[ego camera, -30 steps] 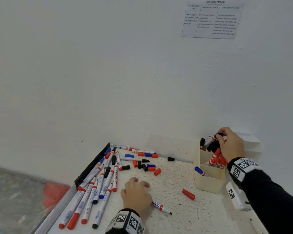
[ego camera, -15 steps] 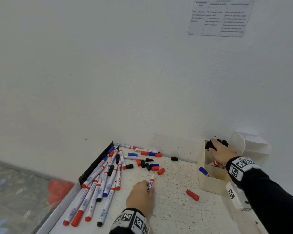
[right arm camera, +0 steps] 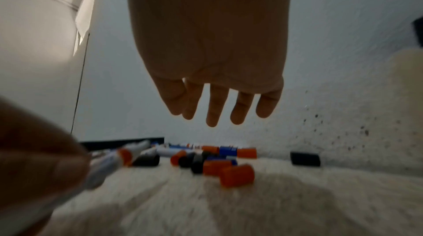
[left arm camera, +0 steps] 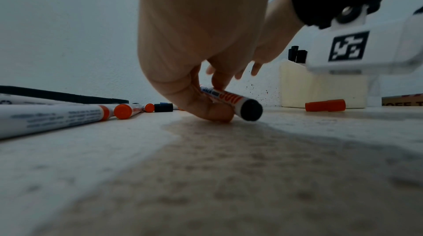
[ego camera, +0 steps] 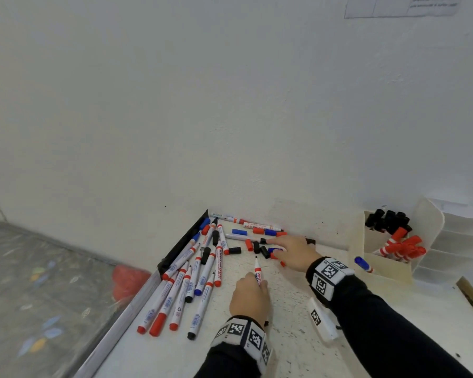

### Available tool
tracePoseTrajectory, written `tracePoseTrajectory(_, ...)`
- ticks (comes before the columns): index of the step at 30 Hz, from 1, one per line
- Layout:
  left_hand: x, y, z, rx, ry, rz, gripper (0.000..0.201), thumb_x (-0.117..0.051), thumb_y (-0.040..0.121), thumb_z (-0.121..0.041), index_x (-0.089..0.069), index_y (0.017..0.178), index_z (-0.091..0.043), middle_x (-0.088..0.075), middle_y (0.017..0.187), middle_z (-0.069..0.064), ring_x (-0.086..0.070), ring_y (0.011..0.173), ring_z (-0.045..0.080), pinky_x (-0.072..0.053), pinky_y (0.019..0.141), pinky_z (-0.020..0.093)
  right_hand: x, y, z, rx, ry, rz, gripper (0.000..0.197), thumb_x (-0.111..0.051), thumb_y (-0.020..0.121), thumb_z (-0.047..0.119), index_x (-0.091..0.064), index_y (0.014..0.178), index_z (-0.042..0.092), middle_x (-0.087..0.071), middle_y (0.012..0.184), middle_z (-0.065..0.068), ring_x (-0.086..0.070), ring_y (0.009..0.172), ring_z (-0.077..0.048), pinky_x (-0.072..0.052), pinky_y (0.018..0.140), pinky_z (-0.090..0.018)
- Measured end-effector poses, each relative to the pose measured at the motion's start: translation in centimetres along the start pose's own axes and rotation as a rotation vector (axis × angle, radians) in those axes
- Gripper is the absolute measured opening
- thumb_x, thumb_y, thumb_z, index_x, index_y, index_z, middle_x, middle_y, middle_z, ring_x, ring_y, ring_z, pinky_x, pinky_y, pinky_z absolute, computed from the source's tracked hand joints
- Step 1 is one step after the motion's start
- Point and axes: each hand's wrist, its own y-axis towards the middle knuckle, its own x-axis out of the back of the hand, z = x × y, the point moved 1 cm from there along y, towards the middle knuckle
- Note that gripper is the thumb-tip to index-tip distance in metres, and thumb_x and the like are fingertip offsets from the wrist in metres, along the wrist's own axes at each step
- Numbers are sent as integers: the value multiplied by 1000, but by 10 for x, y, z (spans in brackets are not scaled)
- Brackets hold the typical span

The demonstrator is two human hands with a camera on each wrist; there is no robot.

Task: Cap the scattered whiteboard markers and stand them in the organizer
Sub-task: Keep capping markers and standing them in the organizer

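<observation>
My left hand point(ego camera: 257, 283) pinches an uncapped white marker point(ego camera: 257, 271) with a black tip pointing away from me; in the left wrist view the marker point(left arm camera: 228, 98) sits low over the table between thumb and fingers. My right hand point(ego camera: 280, 249) hovers with straight fingers point(right arm camera: 215, 109) over a cluster of loose red, black and blue caps point(right arm camera: 237, 174), holding nothing. The cream organizer point(ego camera: 385, 271) stands at the right by the wall, holding capped black markers point(ego camera: 388, 219) and red markers point(ego camera: 402, 248).
Several uncapped markers point(ego camera: 186, 287) lie in a row beside the black table edge point(ego camera: 183, 241) at the left. A lone red cap point(left arm camera: 325, 105) lies near the organizer. A white tagged block point(ego camera: 321, 319) lies under my right forearm. The floor drops off at the left.
My right hand left the organizer and swung left over the loose caps. My left hand picked the marker up off the table and turned its tip away from me.
</observation>
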Motion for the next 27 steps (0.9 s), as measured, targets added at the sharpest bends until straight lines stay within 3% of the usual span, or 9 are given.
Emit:
tracePoseTrajectory(4,0,-5,0,-3,-3,-31,29,-41,96,-37,-52,112,-15,-58,107,4,-61,94,18,-52,82,29,-30,8,11,-50,-210,113,40,-28,98,34,-38,136,42,-27,151,9,-26,132,-28,-20,104,-48)
tracePoseTrajectory(7,-1,-4,2,-1,-8,-39,28,-41,96,-38,-51,111,-17,-57,103,1,-61,91,16,-52,79,28,-38,14,13,-51,-345,133,39,-30,98,32,-40,134,41,-28,150,6,-24,133,-27,-18,106,-49)
tracePoseTrajectory(12,0,-5,3,0,7,-49,28,-40,96,-39,-51,111,-18,-52,95,-2,-60,89,15,-52,78,28,-36,18,12,-51,-219,-132,35,-38,95,33,-50,127,34,-52,131,5,-39,125,-22,-22,104,-47)
tracePoseTrajectory(14,2,-6,3,-1,26,-57,29,-38,96,-40,-51,111,-19,-54,97,-2,-60,88,15,-51,78,29,-28,19,8,-69,-58,-296,27,-49,91,33,-57,116,26,-59,116,5,-51,112,-19,-30,99,-42)
tracePoseTrajectory(16,2,-6,3,-3,29,-50,29,-38,95,-40,-50,112,-20,-54,97,-2,-60,88,15,-52,78,29,-19,21,2,-74,51,-340,22,-55,89,30,-58,109,21,-61,110,3,-57,100,-17,-43,94,-36)
tracePoseTrajectory(19,3,-8,2,-9,23,-43,29,-38,95,-40,-50,113,-20,-50,93,-3,-57,84,13,-51,77,27,-12,23,-8,-101,50,-293,23,-52,90,27,-55,113,22,-62,114,-1,-62,94,-17,-51,88,-36)
tracePoseTrajectory(23,4,-9,1,0,30,-41,29,-38,95,-40,-49,113,-20,-47,92,-5,-52,80,11,-47,74,25,-22,24,-14,-75,-208,-4,49,-40,95,30,-29,142,36,-26,152,4,-29,135,-27,-27,110,-49)
tracePoseTrajectory(25,4,-9,0,1,39,-41,29,-37,95,-40,-49,113,-20,-46,92,-4,-50,79,12,-46,74,25,-27,21,-10,-50,-228,68,51,-33,96,29,-19,145,39,-16,155,8,-23,136,-27,-21,110,-49)
tracePoseTrajectory(27,4,-10,1,5,42,-40,29,-37,95,-39,-50,112,-20,-46,92,-5,-50,79,12,-48,75,26,-34,22,-8,-45,-219,61,51,-30,97,28,-17,145,38,-20,153,7,-26,132,-25,-22,107,-46)
